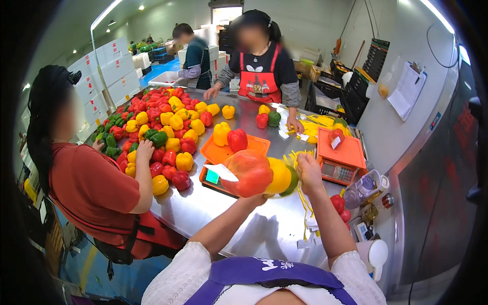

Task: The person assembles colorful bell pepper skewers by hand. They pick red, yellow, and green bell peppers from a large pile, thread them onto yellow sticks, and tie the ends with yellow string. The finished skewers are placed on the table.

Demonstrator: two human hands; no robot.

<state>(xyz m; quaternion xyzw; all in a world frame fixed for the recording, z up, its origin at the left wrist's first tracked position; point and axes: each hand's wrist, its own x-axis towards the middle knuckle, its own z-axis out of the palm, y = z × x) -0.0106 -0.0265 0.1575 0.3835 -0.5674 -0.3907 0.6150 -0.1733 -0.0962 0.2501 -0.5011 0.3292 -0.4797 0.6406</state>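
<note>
Raised over the metal table is a row of netted bell peppers (249, 173): a large red one with a white tag on it, a yellow one and a green one. My left hand (260, 197) holds them from below, its fingers mostly hidden behind them. At the green end, my right hand (308, 172) is closed on the yellow netting. Behind the peppers, an orange-topped scale (259, 145) carries a loose yellow pepper (221, 133) and a red pepper (237, 140); its lit display shows beside the white tag.
A large heap of red, yellow and green peppers (165, 119) covers the table's left side, where a co-worker in red (94, 188) reaches in. Across the table stands another in a red apron (260, 76). At right are a second orange scale (340, 152) and yellow net strips (317, 123).
</note>
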